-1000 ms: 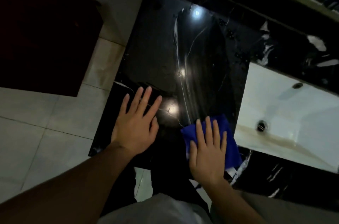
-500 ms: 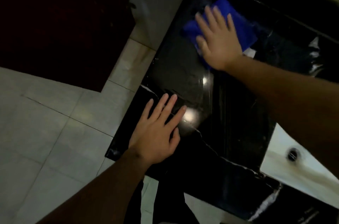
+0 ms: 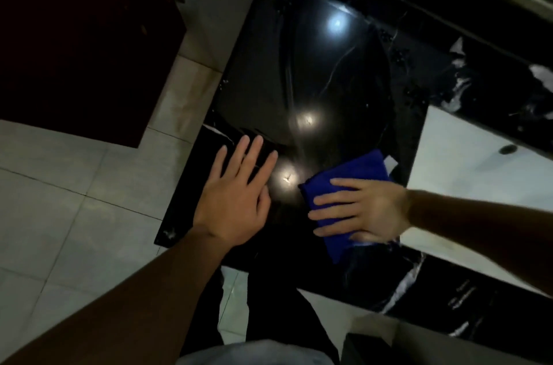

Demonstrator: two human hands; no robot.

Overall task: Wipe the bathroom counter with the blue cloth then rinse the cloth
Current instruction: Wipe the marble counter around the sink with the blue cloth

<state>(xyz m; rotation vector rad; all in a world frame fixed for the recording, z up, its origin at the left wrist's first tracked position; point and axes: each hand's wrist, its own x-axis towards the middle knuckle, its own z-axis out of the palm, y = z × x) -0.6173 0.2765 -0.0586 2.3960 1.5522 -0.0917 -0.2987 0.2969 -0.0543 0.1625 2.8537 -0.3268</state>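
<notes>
Since 0.5 s ago the right hand has swept the blue cloth from the far back corner of the counter to the near front edge, just left of the sink. Half a sec before that it sat in about this same spot, so one full pass out and back.

Rt hand lies flat on the cloth, fingers straight and spread, pointing left, palm pressing down (slightly blurred, so in motion). Cloth is folded, touching the black marble top; its far-right corner shows a small white tag, and its near end pokes out below the palm toward the front edge.

Left hand hasn't shifted: flat on the counter's front-left corner, fingers straight and a bit apart, holding nothing, well clear of the cloth w/ a glossy gap between them.

Ceiling lights reflect as bright spots on the wet-looking surface. White basin to the right, drain visible. Pale floor tiles left, dark cabinet at upper left.
</notes>
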